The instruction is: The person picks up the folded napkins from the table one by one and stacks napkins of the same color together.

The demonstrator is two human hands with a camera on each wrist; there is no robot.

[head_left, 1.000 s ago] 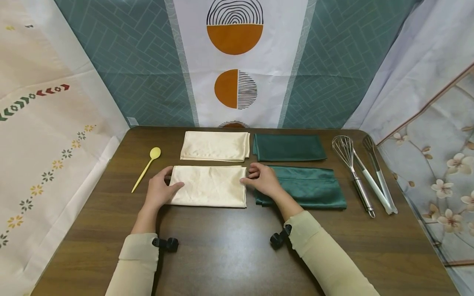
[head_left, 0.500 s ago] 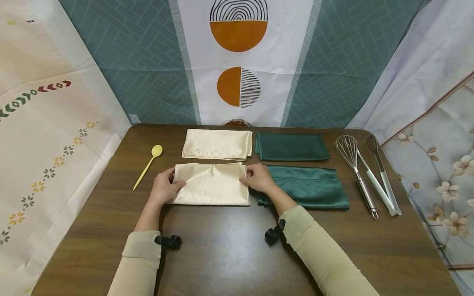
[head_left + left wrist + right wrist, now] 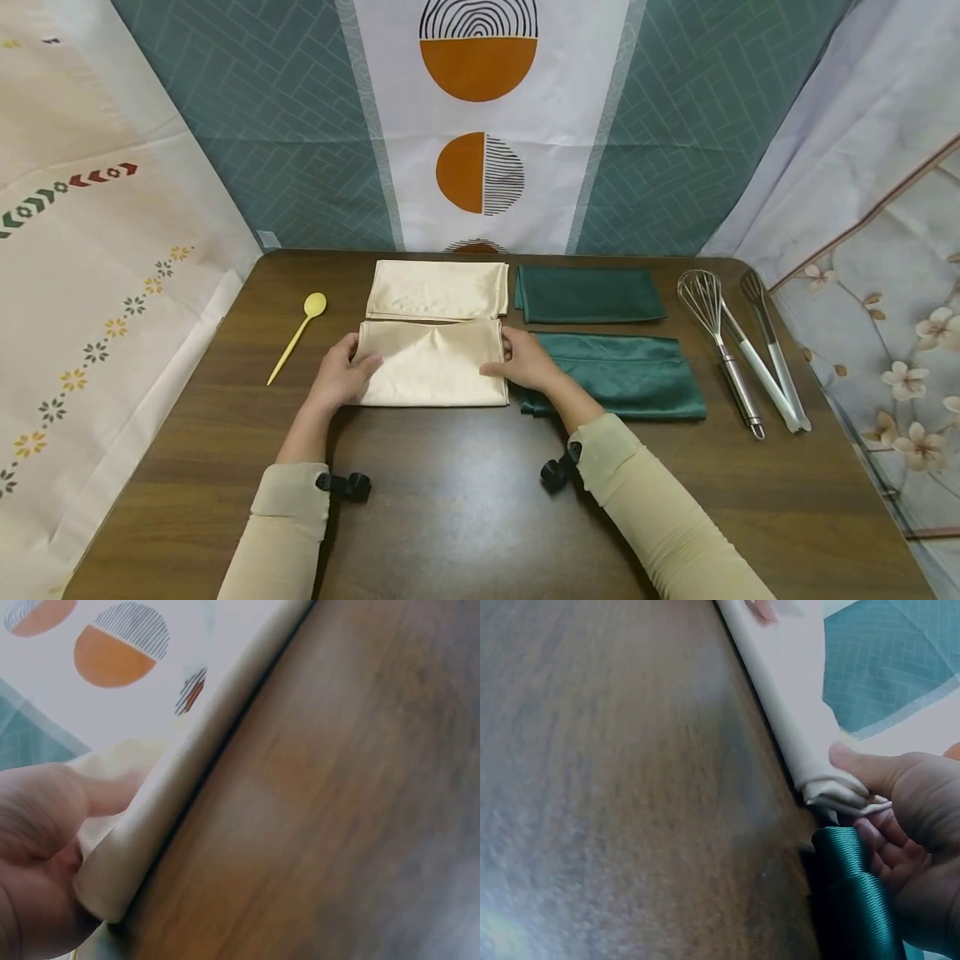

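A folded cream satin cloth [image 3: 431, 367] lies on the table between my two hands, its far edge lifted slightly near the middle. My left hand [image 3: 341, 375] grips its left end, thumb on top and fingers behind. At the right end my right hand [image 3: 528, 362] pinches it, thumb over the upper face; in the right wrist view the fingers curl below the cloth's layered end [image 3: 840, 795]. Just behind it lies a second folded cream cloth [image 3: 438, 290]. A folded dark green satin cloth [image 3: 618, 375] sits beside and partly behind my right hand.
Another folded green cloth [image 3: 592, 296] lies at the back right. A yellow spoon [image 3: 303, 329] is on the left. A whisk [image 3: 723, 358] and two long utensils with pale handles [image 3: 783, 379] lie on the right of the wooden table [image 3: 450, 500].
My right hand has closed on the right end of the front cream cloth. Both hands have shifted it away from me, up to the rear cream cloth.
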